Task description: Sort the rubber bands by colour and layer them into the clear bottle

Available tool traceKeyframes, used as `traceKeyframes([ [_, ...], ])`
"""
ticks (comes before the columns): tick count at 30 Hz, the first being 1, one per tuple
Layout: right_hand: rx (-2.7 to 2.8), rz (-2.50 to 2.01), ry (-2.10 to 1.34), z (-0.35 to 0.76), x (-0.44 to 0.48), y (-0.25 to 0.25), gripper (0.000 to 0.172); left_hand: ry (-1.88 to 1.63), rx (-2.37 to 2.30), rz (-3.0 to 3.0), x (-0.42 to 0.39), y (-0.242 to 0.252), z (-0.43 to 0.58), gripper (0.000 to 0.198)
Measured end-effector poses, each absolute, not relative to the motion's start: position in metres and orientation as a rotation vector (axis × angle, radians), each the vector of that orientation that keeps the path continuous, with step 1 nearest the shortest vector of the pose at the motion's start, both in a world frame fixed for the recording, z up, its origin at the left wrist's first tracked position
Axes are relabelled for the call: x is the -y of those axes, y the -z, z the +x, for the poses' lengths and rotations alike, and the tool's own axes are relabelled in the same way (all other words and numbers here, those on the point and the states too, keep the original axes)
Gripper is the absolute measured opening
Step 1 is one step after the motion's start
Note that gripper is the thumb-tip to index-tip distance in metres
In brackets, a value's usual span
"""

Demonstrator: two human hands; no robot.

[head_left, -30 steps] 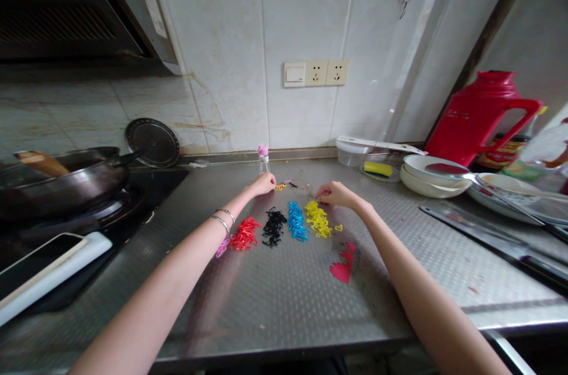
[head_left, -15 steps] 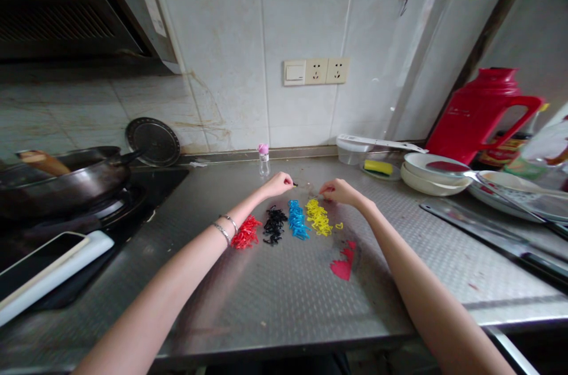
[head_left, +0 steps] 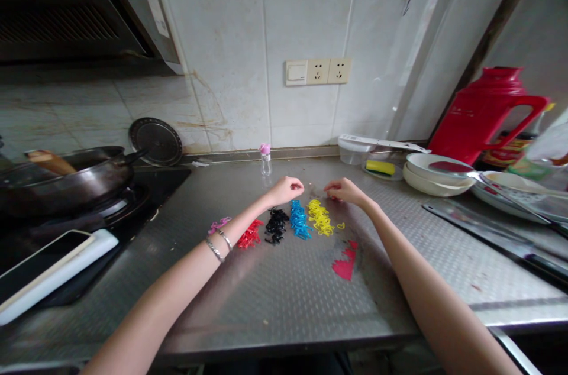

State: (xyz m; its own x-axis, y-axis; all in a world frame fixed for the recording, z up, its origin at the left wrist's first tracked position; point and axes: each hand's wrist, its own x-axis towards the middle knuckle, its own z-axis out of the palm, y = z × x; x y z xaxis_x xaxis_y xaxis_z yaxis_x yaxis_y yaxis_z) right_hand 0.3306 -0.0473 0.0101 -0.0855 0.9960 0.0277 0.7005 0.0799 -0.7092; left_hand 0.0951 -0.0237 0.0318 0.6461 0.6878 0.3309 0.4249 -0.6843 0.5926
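Small coloured clips lie sorted in heaps on the steel counter (head_left: pixel 288 298): pink (head_left: pixel 219 224), red (head_left: pixel 249 235), black (head_left: pixel 276 225), blue (head_left: pixel 299 219) and yellow (head_left: pixel 320 217). My left hand (head_left: pixel 286 190) hovers just behind the black and blue heaps, fingers curled into a loose pinch; what it holds is too small to name. My right hand (head_left: pixel 344 190) sits behind the yellow heap, fingertips pinched on the counter over something tiny. Two bracelets circle my left wrist.
A wok (head_left: pixel 75 183) sits on the stove at left, a phone (head_left: pixel 42 265) in front of it. A small pink-capped bottle (head_left: pixel 265 160) stands by the wall. Right side: red thermos (head_left: pixel 483 115), stacked bowls (head_left: pixel 432 173), sponge (head_left: pixel 379 167), a knife (head_left: pixel 497 239). A red patch (head_left: pixel 344 265) marks the counter.
My left hand has moved right from beside the small bottle to behind the black and blue heaps. The loose clips near the bottle no longer show. My right hand has barely moved.
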Motion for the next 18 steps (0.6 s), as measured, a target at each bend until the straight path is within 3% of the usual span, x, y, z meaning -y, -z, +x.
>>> traceKeyframes([
  [10,1.893,-1.832,-1.284,0.344,0.080,-0.058,0.027,-0.913,-1.475,1.768,-0.005,-0.028,-0.055,0.024],
  [18,1.958,-2.130,-1.622,0.335,0.102,-0.075,0.025,-1.096,-1.468,1.396,-0.009,-0.007,-0.085,0.025],
])
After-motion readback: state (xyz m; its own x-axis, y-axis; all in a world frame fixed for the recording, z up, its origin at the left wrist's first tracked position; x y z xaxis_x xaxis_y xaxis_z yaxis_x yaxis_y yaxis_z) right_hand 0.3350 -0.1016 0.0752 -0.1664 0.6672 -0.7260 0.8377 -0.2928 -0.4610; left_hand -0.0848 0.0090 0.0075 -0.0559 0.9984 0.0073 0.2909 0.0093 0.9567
